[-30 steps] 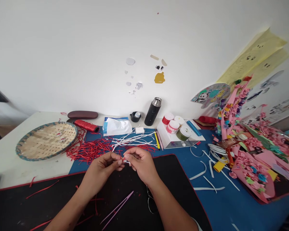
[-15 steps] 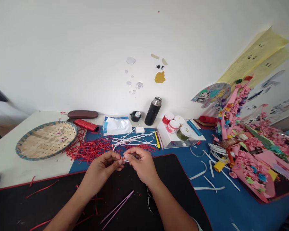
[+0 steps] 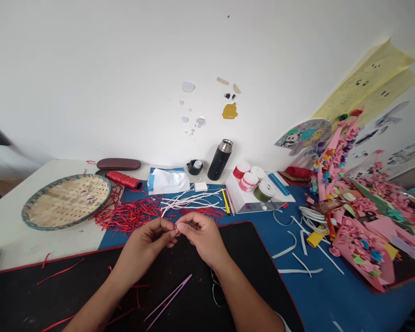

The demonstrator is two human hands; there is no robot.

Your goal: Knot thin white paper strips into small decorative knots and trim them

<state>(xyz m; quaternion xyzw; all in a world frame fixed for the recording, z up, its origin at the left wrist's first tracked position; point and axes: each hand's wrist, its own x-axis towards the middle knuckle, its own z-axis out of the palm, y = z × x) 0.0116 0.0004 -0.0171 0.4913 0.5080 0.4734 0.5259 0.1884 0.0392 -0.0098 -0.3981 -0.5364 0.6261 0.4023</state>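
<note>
Left hand, right hand: both are pinching a red strip (mostly hidden) above a black desk mat.

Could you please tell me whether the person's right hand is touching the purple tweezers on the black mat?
Apart: the head view shows black mat between the right hand and the purple tweezers.

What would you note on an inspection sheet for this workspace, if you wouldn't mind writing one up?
surface: black mat over blue mat on a white table.
job's things: small red strip, held between left hand and right hand.
clutter: red strips, white strips, pink tweezers, glasses.
grippers: both hands bare, close together above the black mat.
cables: nothing seen.
surroundings: woven basket, black flask, pink paper flowers.
</note>
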